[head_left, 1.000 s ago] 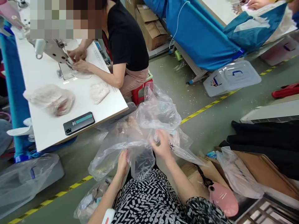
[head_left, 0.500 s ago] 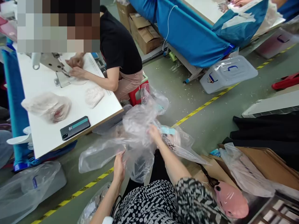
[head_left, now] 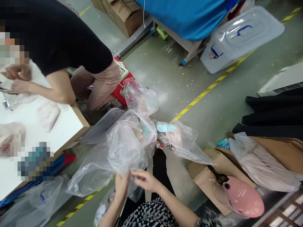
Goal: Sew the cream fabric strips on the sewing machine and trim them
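A large clear plastic bag hangs in front of my legs, crumpled and puffed out. Its near edge is gathered in my left hand, whose fingers are closed on the film. Right beside it is my right hand, fingers loosely stretched and apart, the fingertips at the bag's edge. Blurred pinkish and light-blue contents show through the plastic on the far side. Just right of this bag lies another clear bag with a light-blue label, pale pink contents and black handwriting. A third bag rests farther back by a red stool.
A co-worker in a black top sits at the white table on the left. Lidded clear bins stand on the floor, which has yellow marking tape. At right, a cardboard box sits beneath a pink rounded object.
My right hand has moved down and left, off the bag's middle, to beside my left hand. The bag has shifted left and opened out. The view has turned right and down.
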`<state>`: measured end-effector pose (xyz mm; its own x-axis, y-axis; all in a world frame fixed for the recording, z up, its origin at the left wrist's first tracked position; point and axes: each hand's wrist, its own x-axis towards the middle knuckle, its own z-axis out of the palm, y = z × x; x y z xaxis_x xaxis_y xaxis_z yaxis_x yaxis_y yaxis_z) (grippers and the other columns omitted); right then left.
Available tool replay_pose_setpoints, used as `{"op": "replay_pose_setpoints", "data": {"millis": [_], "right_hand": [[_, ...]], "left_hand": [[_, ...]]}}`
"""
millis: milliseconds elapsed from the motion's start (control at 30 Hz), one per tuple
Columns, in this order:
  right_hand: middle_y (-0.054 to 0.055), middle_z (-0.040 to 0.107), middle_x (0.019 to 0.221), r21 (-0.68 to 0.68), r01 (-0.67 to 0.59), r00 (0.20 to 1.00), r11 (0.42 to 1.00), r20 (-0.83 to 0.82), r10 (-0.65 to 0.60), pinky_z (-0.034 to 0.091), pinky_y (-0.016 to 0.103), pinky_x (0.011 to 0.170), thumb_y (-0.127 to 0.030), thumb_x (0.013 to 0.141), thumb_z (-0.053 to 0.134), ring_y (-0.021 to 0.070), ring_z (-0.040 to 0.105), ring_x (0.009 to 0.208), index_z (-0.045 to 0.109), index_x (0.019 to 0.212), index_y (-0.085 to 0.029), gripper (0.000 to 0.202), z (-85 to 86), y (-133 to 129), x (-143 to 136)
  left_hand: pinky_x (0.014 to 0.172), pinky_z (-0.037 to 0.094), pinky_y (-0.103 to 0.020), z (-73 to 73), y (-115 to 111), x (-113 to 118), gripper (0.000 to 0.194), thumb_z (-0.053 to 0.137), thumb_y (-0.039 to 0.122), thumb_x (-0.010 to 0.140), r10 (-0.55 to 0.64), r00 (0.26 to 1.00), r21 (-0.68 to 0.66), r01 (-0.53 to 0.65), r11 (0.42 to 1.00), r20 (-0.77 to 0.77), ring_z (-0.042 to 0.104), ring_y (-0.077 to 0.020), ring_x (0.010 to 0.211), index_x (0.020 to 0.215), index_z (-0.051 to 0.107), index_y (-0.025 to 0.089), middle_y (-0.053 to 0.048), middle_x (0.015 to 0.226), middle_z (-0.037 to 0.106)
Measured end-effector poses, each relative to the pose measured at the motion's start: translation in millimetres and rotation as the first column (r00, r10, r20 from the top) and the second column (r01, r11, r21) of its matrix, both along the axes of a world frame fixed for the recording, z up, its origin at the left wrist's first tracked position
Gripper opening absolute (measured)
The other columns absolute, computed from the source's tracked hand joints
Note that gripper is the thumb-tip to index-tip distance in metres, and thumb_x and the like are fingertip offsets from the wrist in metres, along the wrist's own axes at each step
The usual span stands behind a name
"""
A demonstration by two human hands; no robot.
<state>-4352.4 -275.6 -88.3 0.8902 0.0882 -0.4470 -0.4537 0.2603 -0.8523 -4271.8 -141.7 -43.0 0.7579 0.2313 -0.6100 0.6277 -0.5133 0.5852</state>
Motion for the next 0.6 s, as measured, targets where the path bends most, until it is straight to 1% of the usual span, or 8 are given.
{"op": "replay_pose_setpoints", "data": {"millis": [33, 67, 100, 133, 267, 367, 467, 600], "right_hand": [[0.008, 0.068, 0.096, 0.067, 0.165, 0.971, 0.984, -0.187, -0.15, 0.056, 0.036, 0.07, -0.052, 0.077, 0.055, 0.023, 0.067, 0.084, 0.065, 0.104, -0.021, 0.042, -18.7, -16.9, -16.8], [0.009, 0.068, 0.093, 0.016, 0.36, 0.855, 0.933, -0.405, -0.323, 0.057, 0.039, 0.069, -0.063, 0.078, 0.05, 0.0251, 0.068, 0.084, 0.065, 0.105, -0.022, 0.051, -39.2, -36.4, -35.7], [0.011, 0.067, 0.091, -0.122, 0.514, 0.672, 0.849, -0.559, -0.487, 0.057, 0.041, 0.07, -0.07, 0.074, 0.049, 0.0275, 0.069, 0.086, 0.065, 0.103, -0.023, 0.057, -61.1, -58.1, -55.4], [0.013, 0.066, 0.087, -0.194, 0.539, 0.585, 0.819, -0.614, -0.53, 0.057, 0.044, 0.069, -0.077, 0.074, 0.041, 0.0295, 0.069, 0.085, 0.065, 0.102, -0.025, 0.064, -84.0, -81.0, -74.6], [0.01, 0.05, 0.057, -0.345, 0.531, 0.404, 0.774, -0.7, -0.589, 0.053, 0.054, 0.055, -0.083, 0.069, 0.021, 0.0334, 0.062, 0.054, 0.064, 0.094, -0.024, 0.077, -176.2, -167.9, -124.2], [0.007, 0.047, 0.053, -0.589, 0.535, 0.223, 0.606, -0.593, -0.774, 0.048, 0.053, 0.045, -0.08, 0.066, 0.033, 0.0292, 0.052, 0.043, 0.06, 0.084, -0.027, 0.063, -229.3, -212.6, -124.3], [0.006, 0.05, 0.057, -0.657, 0.549, 0.231, 0.516, -0.474, -0.85, 0.046, 0.048, 0.045, -0.074, 0.068, 0.042, 0.0262, 0.051, 0.047, 0.057, 0.08, -0.028, 0.05, -251.7, -238.4, -106.0], [-0.001, 0.047, 0.059, -0.715, 0.598, 0.261, 0.362, -0.252, -0.932, 0.047, 0.039, 0.051, -0.064, 0.07, 0.048, 0.0179, 0.049, 0.05, 0.053, 0.078, -0.024, 0.041, -229.5, -258.7, -76.1]], "left_hand": [[0.1, 0.044, -0.047, -3.0, -2.9, -1.9, 0.049, 0.071, 0.039, 0.06, 0.014, 1.0, 0.023, -0.013, 1.0, -0.016, 0.061, -0.0354, 0.113, 0.102, 0.064, 0.015, -0.015, 0.11, 0.07], [0.102, 0.043, -0.047, -5.6, -4.5, -3.5, 0.051, 0.071, 0.04, 0.061, 0.034, 0.999, 0.054, -0.032, 0.998, -0.035, 0.057, -0.0369, 0.119, 0.105, 0.064, 0.015, -0.017, 0.116, 0.068], [0.103, 0.042, -0.047, -7.7, -4.6, -4.8, 0.052, 0.071, 0.041, 0.062, 0.051, 0.997, 0.09, -0.046, 0.995, -0.055, 0.055, -0.0378, 0.123, 0.107, 0.064, 0.015, -0.017, 0.122, 0.066], [0.104, 0.042, -0.048, -9.2, -3.6, -5.5, 0.053, 0.072, 0.043, 0.064, 0.075, 0.995, 0.126, -0.066, 0.99, -0.065, 0.053, -0.0385, 0.126, 0.108, 0.065, 0.016, -0.017, 0.125, 0.065], [0.105, 0.041, -0.051, -11.1, 5.5, -4.7, 0.057, 0.073, 0.045, 0.066, 0.225, 0.973, 0.256, -0.208, 0.944, -0.039, 0.052, -0.0389, 0.127, 0.116, 0.062, 0.019, -0.016, 0.13, 0.062], [0.107, 0.039, -0.052, -11.9, 9.8, -4.8, 0.063, 0.071, 0.047, 0.069, 0.303, 0.953, 0.308, -0.289, 0.907, 0.001, 0.05, -0.0389, 0.129, 0.124, 0.057, 0.019, -0.017, 0.137, 0.057], [0.106, 0.04, -0.053, -11.6, 10.0, -7.3, 0.07, 0.069, 0.051, 0.07, 0.361, 0.932, 0.297, -0.349, 0.889, 0.015, 0.049, -0.0391, 0.13, 0.131, 0.051, 0.022, -0.016, 0.142, 0.052], [0.1, 0.046, -0.047, -3.0, 8.6, -9.3, 0.059, 0.069, 0.044, 0.068, 0.437, 0.898, 0.229, -0.435, 0.871, 0.045, 0.054, -0.0366, 0.125, 0.121, 0.056, 0.022, -0.014, 0.134, 0.058]]}}
